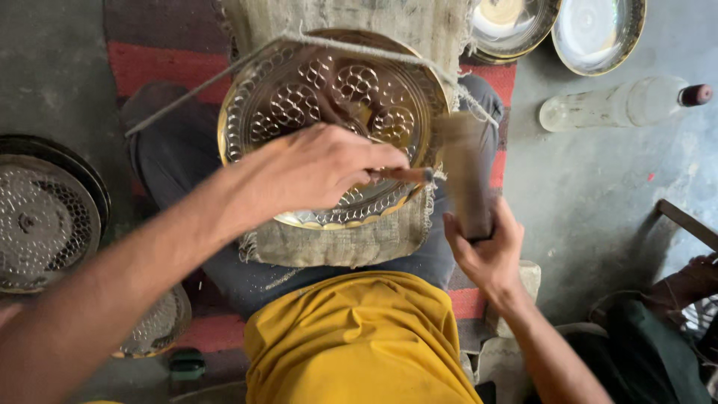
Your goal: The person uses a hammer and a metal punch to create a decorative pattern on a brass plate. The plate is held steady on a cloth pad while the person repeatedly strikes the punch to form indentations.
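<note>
A round brass plate point(299, 90) with embossed honeycomb patterns rests on a burlap cloth point(351, 239) over my lap. My left hand point(314, 168) lies over the plate's lower half, fingers closed around a thin metal punch point(407, 174) that points right. My right hand point(486, 251) grips the handle of a wooden mallet point(464, 168), which stands blurred just right of the punch's end, at the plate's right rim. A taut string point(202, 88) runs diagonally across the plate's top.
Patterned metal plates point(45, 224) are stacked at the left, another point(161, 325) lower left. Plain shiny plates point(598, 30) lie at top right beside a lying plastic bottle point(621, 105). Another person's hand point(692, 280) shows at the right edge. A red striped mat point(157, 63) lies beneath.
</note>
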`<state>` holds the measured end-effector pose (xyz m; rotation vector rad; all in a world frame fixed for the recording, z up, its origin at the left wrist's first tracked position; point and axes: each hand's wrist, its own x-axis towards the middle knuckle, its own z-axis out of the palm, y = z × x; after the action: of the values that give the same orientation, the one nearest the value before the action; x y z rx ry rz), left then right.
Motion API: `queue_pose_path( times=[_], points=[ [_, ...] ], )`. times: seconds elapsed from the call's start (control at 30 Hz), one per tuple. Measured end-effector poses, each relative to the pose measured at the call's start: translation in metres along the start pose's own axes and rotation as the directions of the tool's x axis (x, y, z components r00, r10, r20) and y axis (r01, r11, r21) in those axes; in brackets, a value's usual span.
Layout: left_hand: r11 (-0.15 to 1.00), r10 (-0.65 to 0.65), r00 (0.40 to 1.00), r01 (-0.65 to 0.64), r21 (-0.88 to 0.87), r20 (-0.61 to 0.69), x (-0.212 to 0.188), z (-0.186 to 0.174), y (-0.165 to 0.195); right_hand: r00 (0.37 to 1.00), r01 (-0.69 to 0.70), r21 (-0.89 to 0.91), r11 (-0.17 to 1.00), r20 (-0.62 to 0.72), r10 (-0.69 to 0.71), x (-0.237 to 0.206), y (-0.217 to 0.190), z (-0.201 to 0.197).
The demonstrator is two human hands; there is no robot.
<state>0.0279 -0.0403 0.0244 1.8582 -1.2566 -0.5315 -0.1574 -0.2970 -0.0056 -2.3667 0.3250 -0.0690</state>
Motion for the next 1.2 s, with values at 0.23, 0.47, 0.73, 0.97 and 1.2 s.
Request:
queue_pose_path(
  times=[0.23,0.47,0.73,0.97,1.2],
  points=[
    [0.945,-0.031,0.944,-0.079,0.316,0.329,0.022,-0.013,0.007,0.960,-0.278,0.450,0.849,0.090,0.267,-0.029,0.009,0.028],
    [0.954,-0.038,0.889,-0.103,0.280,0.457,0.037,-0.011,0.006,0.924,-0.212,0.480,0.851,-0.185,0.335,-0.052,0.011,0.058],
    [0.961,0.002,0.909,-0.118,0.252,0.417,0.034,-0.009,0.002,0.914,-0.109,0.365,0.924,-0.328,0.238,-0.059,0.011,0.073],
    [0.859,-0.073,0.921,-0.136,0.494,0.382,0.014,-0.008,0.001,0.958,-0.103,0.438,0.893,-0.197,0.208,-0.027,0.012,0.033],
    [0.989,-0.046,0.995,0.058,0.134,-0.092,-0.023,0.006,-0.005,0.987,0.143,-0.106,0.984,-0.063,-0.150,0.041,-0.008,-0.028]
  ],
)
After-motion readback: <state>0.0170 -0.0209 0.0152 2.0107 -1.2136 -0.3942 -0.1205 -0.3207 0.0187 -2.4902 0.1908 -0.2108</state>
